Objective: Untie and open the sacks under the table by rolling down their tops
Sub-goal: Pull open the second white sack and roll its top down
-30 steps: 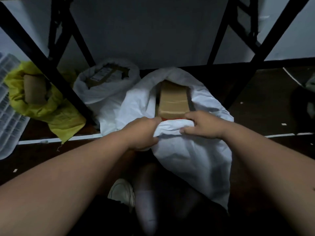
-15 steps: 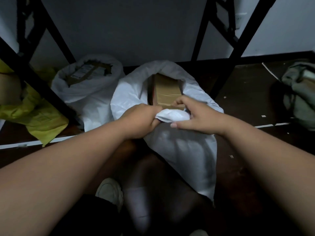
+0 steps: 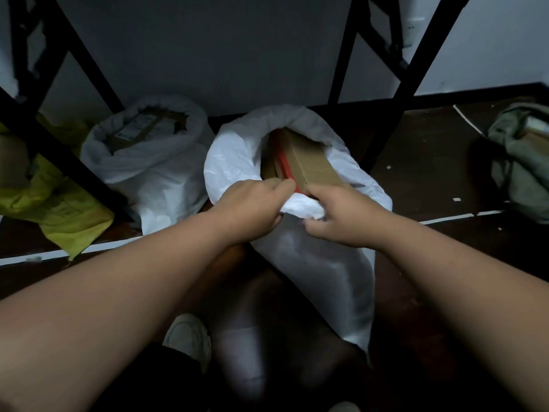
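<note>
A white sack (image 3: 312, 278) stands on the dark floor right in front of me, its mouth open. Brown cardboard boxes (image 3: 309, 162) and a red edge show inside. My left hand (image 3: 252, 203) grips the near rim of the sack, fingers curled over the folded fabric. My right hand (image 3: 341, 215) grips the same rim just to the right, and a bunched roll of white cloth sits between the two hands. Behind it on the left stands a second white sack (image 3: 154, 171) with its top rolled down around boxes.
A yellow sack (image 3: 56, 203) lies at the far left, a grey-green sack (image 3: 523, 168) at the far right. Black table legs (image 3: 395, 93) and diagonal braces (image 3: 59, 162) cross above the sacks. A white shoe (image 3: 187, 337) and my knee are below my arms.
Both hands have kept their hold on the near rim and turned the fabric over further. The view has swung right, showing the grey-green sack.
</note>
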